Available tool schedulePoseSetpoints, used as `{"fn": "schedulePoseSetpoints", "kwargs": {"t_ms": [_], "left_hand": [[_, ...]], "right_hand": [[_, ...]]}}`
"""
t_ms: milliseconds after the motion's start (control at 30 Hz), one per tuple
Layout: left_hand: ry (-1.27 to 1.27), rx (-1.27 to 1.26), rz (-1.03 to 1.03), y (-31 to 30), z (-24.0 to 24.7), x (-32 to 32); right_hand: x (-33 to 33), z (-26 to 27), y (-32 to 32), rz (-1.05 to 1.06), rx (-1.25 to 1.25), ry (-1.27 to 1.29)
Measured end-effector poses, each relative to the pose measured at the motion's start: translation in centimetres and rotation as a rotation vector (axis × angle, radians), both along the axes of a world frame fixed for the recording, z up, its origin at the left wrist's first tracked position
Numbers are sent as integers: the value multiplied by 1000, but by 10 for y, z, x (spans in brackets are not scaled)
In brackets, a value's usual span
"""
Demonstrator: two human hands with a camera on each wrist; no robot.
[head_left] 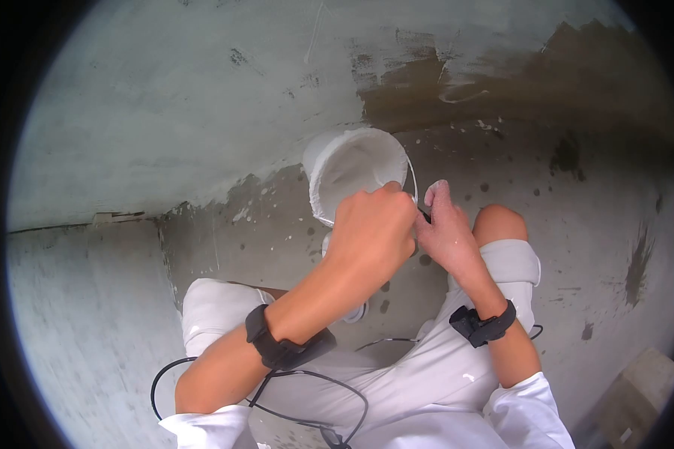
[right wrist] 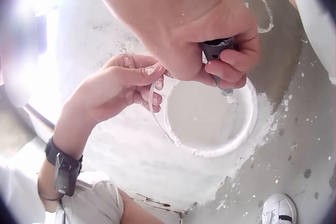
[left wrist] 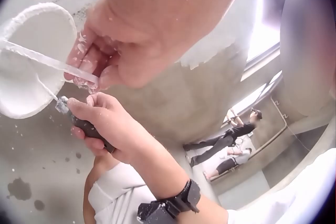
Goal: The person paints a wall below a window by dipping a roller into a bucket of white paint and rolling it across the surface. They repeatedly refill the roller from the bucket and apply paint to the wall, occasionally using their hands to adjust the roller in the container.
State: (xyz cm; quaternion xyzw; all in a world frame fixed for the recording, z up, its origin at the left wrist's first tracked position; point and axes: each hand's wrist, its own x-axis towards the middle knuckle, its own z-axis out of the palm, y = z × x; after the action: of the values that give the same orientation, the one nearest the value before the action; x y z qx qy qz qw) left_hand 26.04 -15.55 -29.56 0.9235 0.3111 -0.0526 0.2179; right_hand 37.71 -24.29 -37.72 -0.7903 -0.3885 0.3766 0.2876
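A white bucket [head_left: 321, 155] with whitish paste inside stands tilted toward me in the head view. My left hand [head_left: 373, 224] is at its near rim and pinches the bucket's white strap handle [left wrist: 50, 62] between thumb and fingers. Just to the right, my right hand [head_left: 451, 230] grips a dark-handled tool [left wrist: 92, 131]. Paste coats the tool's neck, and a thin pale strip runs from it over the bucket mouth in the left wrist view. In the right wrist view the tool's grey handle [right wrist: 215, 51] points down at the rim. White smears mark both hands' fingers.
Behind the bucket rises a wall [head_left: 165, 112], partly coated pale, with a bare brown patch [head_left: 427, 93]. The grey floor [head_left: 494, 165] carries splatters. My bent knees flank the work, and black cables [head_left: 314, 382] cross my lap. Two people [left wrist: 226, 142] are in the background.
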Motion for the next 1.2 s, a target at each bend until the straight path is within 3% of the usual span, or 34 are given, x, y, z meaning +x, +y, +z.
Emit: {"fn": "schedulePoseSetpoints", "kwargs": {"t_ms": [167,467,667,867,1067,1200], "left_hand": [[-6,49,-32,-11,1,-1],[-119,105,53,-5,0,4],[-133,33,69,1,-7,6],[-72,-42,109,-2,-15,3],[-124,-123,196,5,-6,9],[-150,14,130,8,-5,9]], "right_hand": [[-6,-5,-2,-102,18,197],[-15,-26,2,-250,232,237],[-11,-28,1,-328,125,500],[-13,-42,-1,-341,270,379],[-10,-18,-1,-333,258,396],[-12,-25,0,-363,224,500]]}}
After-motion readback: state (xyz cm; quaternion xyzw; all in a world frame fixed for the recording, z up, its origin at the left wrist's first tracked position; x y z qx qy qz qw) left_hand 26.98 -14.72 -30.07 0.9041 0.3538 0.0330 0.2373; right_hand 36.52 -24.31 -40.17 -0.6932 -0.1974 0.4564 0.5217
